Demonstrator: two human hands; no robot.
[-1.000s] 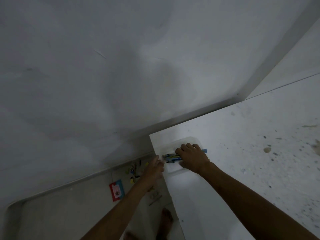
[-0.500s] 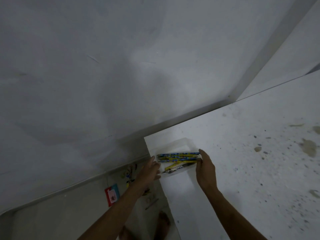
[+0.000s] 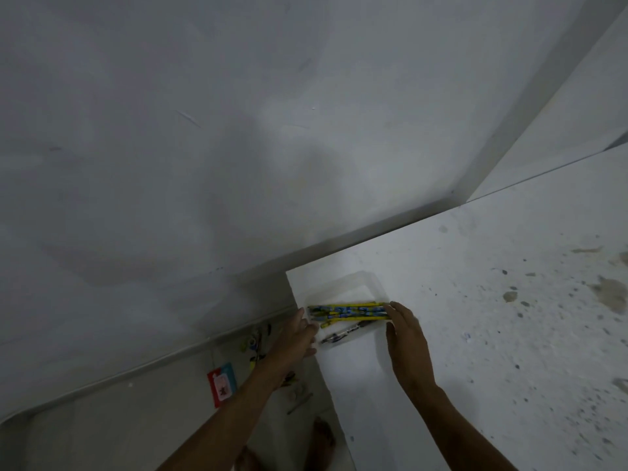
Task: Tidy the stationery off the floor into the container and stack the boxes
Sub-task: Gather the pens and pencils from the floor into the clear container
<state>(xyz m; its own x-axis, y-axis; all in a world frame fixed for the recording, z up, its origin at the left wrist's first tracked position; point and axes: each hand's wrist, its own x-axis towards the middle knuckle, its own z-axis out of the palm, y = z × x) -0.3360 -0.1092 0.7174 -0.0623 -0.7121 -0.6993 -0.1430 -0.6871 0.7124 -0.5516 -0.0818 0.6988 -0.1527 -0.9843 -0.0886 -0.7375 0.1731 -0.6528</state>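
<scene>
Step in hand: the filling step, as judged; a bundle of yellow-and-blue patterned pencils lay across the shallow translucent white plastic container on the white speckled counter, between the two hands.
Left hand: the left hand lay at the container's left edge, fingers extended and relaxed, touching or just short of the pencil tips; it gripped nothing that could be seen.
Right hand: the right hand stood flat, fingers straight, fingertips against the right ends of the pencils; it closed round nothing.
Second item: a dark pen with a clear barrel lay slantwise in the container, just nearer the person than the pencils.
Still on the floor: small yellow and dark stationery pieces and a red-and-blue card packet lay below and left of the left hand.
Next move, as judged: it called for squaring the pencils inside the rim, then reaching down left for the floor items; box stacking not yet begun.
Hard to make out: the container's near rim merged with the counter; whether the pencils sat inside or on the rim could not be told; floor items were too dim to identify; no boxes showed; both forearms were cut off at the frame's bottom edge.
</scene>
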